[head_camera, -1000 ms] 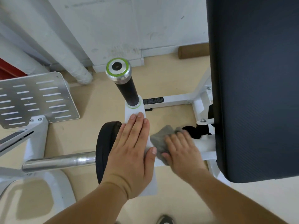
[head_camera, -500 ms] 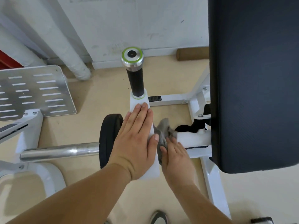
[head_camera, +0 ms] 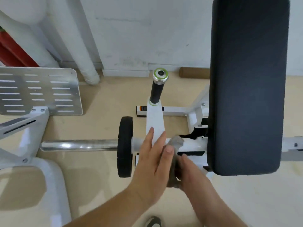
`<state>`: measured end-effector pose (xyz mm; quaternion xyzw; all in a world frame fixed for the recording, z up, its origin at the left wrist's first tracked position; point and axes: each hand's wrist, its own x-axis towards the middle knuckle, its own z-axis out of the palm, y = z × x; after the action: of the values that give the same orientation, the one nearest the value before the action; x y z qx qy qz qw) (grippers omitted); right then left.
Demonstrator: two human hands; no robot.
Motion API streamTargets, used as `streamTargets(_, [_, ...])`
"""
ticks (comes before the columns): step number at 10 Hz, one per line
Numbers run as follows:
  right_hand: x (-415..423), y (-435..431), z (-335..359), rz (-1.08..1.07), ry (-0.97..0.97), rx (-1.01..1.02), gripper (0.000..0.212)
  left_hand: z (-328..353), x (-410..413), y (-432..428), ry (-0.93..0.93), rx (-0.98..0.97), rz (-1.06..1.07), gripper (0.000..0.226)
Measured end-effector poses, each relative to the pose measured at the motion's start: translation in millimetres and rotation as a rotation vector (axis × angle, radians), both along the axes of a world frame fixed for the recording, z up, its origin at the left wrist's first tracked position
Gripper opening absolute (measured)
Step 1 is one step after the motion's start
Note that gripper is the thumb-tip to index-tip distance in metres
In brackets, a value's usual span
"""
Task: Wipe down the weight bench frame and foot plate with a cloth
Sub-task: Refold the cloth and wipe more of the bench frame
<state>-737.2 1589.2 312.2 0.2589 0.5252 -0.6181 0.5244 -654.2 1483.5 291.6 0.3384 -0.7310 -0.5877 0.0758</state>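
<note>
Floor and wall: beige floor meets a scuffed white wall, with white pipes (head_camera: 82, 51) coming down at the left corner.
Foot plate: the slotted metal foot plate (head_camera: 37, 90) sits far left on its white bracket, well apart from both our hands.
Bar and wheel: a chrome bar (head_camera: 78, 145) runs left to right into a black wheel (head_camera: 125, 146), which stands between the plate and our hands.
Post: the white frame post (head_camera: 155, 118) has its long axis running away from us, up to a black handle (head_camera: 158, 89).
Left hand: our left hand (head_camera: 152, 161) lies flat on the post with straight fingers, bracing and holding nothing.
Cloth: the grey cloth (head_camera: 176, 143) is bunched against the post's right side, where the cross tube (head_camera: 191, 145) joins it.
Right hand: our right hand (head_camera: 190, 171) has its grip curled round the cloth's lower part.
Coming move: the tube runs rightward from the cloth, so we judge it the easy next stroke. The plate lies leftward, past our left hand and the wheel.
Pad: the dark bench pad (head_camera: 247, 79) overhangs the tube's far end and hides it.
</note>
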Motion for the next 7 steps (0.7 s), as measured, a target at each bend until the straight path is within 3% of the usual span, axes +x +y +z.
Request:
streamTargets(1, [8, -12, 11, 0.652, 0.352, 0.123, 0.049, 3, 17, 22, 0.063, 0.268, 0.251, 0.038])
streamTargets(2, [-7, -30, 8, 0.849, 0.426, 0.110, 0.044, -11, 27, 16, -0.035, 0.237, 0.319, 0.025])
streamTargets(3, [-27, -36, 5, 0.734, 0.834, 0.295, 0.047, -17, 27, -8, -0.142, 0.068, 0.356, 0.034])
streamTargets(4, [-42, -49, 0, 0.676, 0.985, 0.340, 0.032, 4, 1, -50, -0.012, 0.019, 0.406, 0.027])
streamTargets(5, [-54, -59, -12, 0.574, 0.883, 0.356, 0.030, 8, -42, -83, 0.055, -0.403, 0.255, 0.044])
streamTargets(6, [-58, -58, -20, 0.507, 0.774, 0.331, 0.032, -30, -67, -91, -0.234, -0.768, -0.201, 0.076])
streamTargets(7, [-56, -53, -28, 0.486, 0.714, 0.306, 0.029, -64, -48, -60, -0.275, -0.779, -0.327, 0.062])
